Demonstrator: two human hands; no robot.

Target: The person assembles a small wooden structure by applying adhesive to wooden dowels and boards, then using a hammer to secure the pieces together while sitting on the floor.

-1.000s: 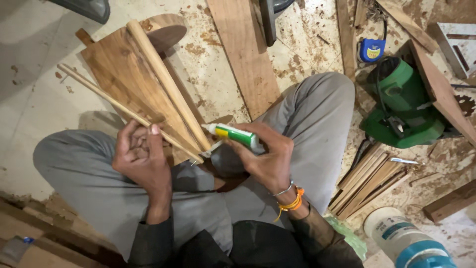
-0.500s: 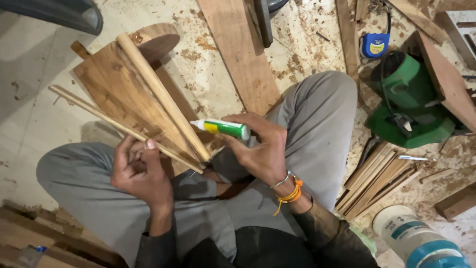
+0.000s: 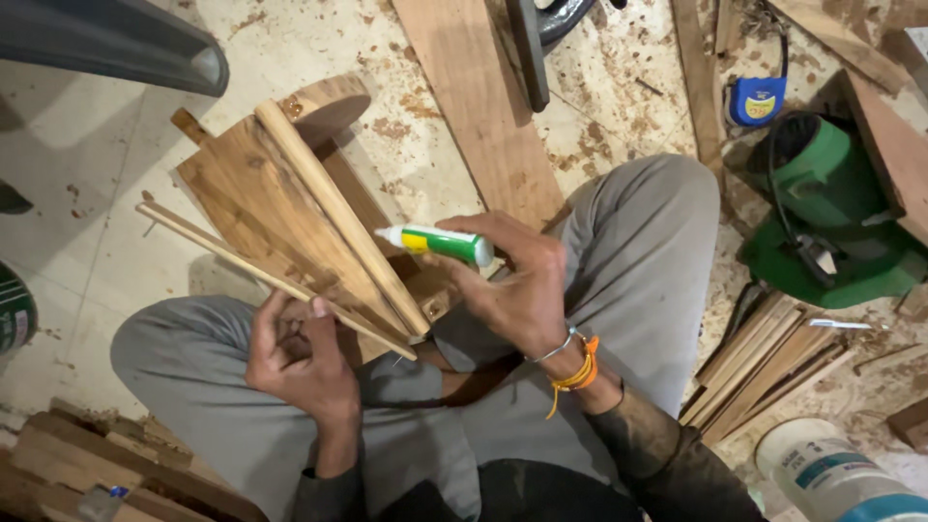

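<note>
Head view: right hand (image 3: 512, 285), centre frame, closed around a green-and-white glue tube (image 3: 440, 243), nozzle pointing left at the wooden stool frame (image 3: 290, 217). Left hand (image 3: 295, 353), lower left, pinches a thin wooden strip (image 3: 232, 253). Gluing step; next needs nozzle on joint.

Lighting is moderate and warm, apparently from above. The pale floor (image 3: 87, 222) at upper left is the brightest area, without harsh glare. A soft shadow lies beside the wooden piece (image 3: 280, 203), and the lap area below the right hand (image 3: 512, 280) is dark. Focus is mostly sharp; the glue tube (image 3: 440, 244) reads clearly. Slight softness and wide-angle stretch show towards the corners, notably at the white tub (image 3: 831, 474).
</note>
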